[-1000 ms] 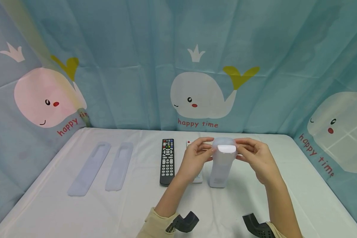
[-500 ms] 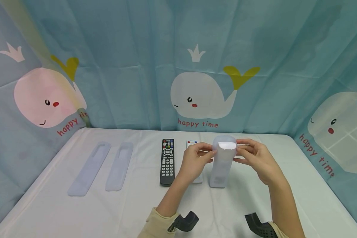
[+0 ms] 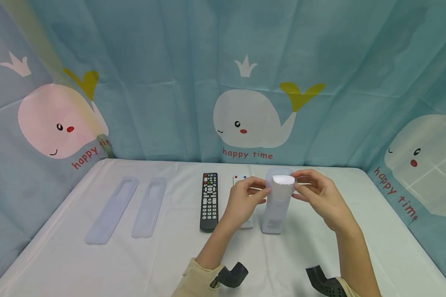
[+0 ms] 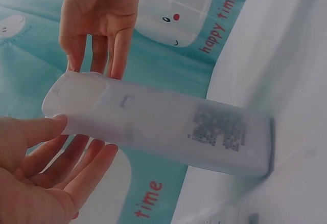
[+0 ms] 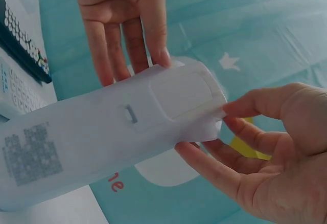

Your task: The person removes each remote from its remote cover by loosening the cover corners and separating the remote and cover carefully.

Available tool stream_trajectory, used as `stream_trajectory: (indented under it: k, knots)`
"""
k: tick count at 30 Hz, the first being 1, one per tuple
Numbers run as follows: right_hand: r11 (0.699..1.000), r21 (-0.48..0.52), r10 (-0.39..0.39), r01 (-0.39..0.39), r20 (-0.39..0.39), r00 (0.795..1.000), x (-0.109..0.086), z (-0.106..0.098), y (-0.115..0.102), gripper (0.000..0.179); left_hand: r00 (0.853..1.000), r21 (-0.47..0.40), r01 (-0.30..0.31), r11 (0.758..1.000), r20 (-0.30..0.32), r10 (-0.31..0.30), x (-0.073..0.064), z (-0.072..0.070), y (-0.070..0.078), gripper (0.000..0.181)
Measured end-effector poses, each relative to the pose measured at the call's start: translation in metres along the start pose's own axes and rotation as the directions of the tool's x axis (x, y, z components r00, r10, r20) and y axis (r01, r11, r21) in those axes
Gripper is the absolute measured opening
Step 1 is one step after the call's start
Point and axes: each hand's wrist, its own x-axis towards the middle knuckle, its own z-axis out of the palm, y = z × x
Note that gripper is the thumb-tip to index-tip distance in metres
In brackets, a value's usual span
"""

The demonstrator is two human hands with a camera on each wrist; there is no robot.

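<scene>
A white remote control [image 3: 283, 180] stands tilted on its lower end on the table, inside a translucent silicone cover [image 3: 274, 216]. At the top the remote's white end shows, with the cover's rim behind it. My left hand [image 3: 242, 202] pinches the cover's upper left edge between thumb and fingers. On the opposite side, my right hand [image 3: 323, 198] pinches the upper right edge of the cover. The right wrist view shows the right thumb and fingertips at the cover's top corner [image 5: 204, 129]. A battery lid and a dark printed patch show faintly through the cover in the left wrist view.
A black remote control [image 3: 209, 202] lies left of my hands. A second white remote [image 3: 240, 178] lies partly hidden behind my left hand. Two flat translucent covers [image 3: 112, 210] [image 3: 149, 207] lie on the left of the white table [image 3: 107, 272]. A blue whale-print curtain [image 3: 171, 123] hangs around it.
The covered remote's top end has risen slightly, with its lower end still on the table. My right fingers have shifted slightly along the cover's upper edge. The left hand has barely moved.
</scene>
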Motion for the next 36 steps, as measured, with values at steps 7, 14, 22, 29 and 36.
stream_trajectory:
  k: [7, 14, 22, 29, 36]
  knots:
    - [0.997, -0.078, -0.022, 0.02, -0.023, 1.0, 0.001, 0.001, 0.0, 0.038, 1.0, -0.018, -0.002, 1.0, 0.011, 0.002, 0.002, 0.001, -0.003, 0.021]
    - [0.996, -0.092, -0.022, 0.016, -0.065, 0.998, 0.002, 0.004, 0.0, 0.041, 0.999, -0.026, 0.016, 1.0, 0.048, -0.015, 0.005, 0.001, -0.005, 0.021]
    - [0.995, -0.092, -0.038, 0.033, -0.046, 0.998, 0.004, 0.007, 0.003, 0.04, 0.997, -0.032, 0.024, 0.999, 0.068, -0.022, 0.006, 0.001, -0.009, 0.021]
    - [0.995, -0.073, -0.071, 0.065, -0.083, 0.994, 0.006, 0.012, 0.005, 0.036, 0.996, -0.013, 0.043, 0.999, 0.084, -0.042, 0.007, 0.002, -0.014, 0.022]
    - [0.997, -0.049, -0.063, 0.056, -0.141, 0.988, 0.007, 0.014, 0.006, 0.036, 0.993, 0.02, 0.039, 0.999, 0.108, -0.041, 0.008, 0.003, -0.021, 0.023]
